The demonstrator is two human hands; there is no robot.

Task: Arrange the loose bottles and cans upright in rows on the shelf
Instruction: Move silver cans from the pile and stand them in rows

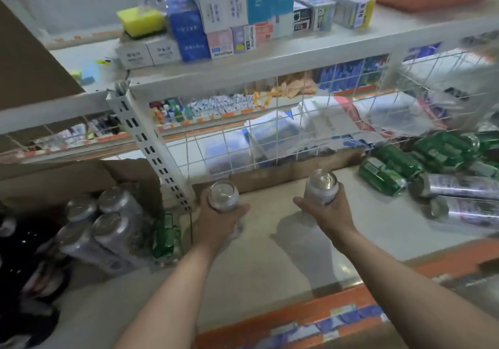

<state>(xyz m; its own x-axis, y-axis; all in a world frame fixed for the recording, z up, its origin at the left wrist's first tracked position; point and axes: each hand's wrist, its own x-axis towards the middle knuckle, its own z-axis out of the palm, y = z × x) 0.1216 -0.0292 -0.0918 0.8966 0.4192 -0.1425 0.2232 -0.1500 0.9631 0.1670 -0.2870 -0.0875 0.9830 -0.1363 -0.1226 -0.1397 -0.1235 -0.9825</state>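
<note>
My left hand (220, 217) grips an upright silver can (222, 195) over the pale shelf (270, 254), close to the slotted upright post. My right hand (322, 209) grips a second upright silver can (322, 185) a little further right and back. At the right end of the shelf lies a heap of green cans (405, 159) on their sides, with two silver cans (459, 200) lying flat in front of them. In the bay to the left stand several shrink-wrapped silver cans (108, 224) and a green bottle (166, 236).
A white wire grid (270, 138) backs the shelf, with cardboard along its foot. The slotted post (151, 146) divides the two bays. An upper shelf (243, 60) carries small boxes. An orange price strip (310, 316) runs along the shelf's front edge. Dark packs sit far left.
</note>
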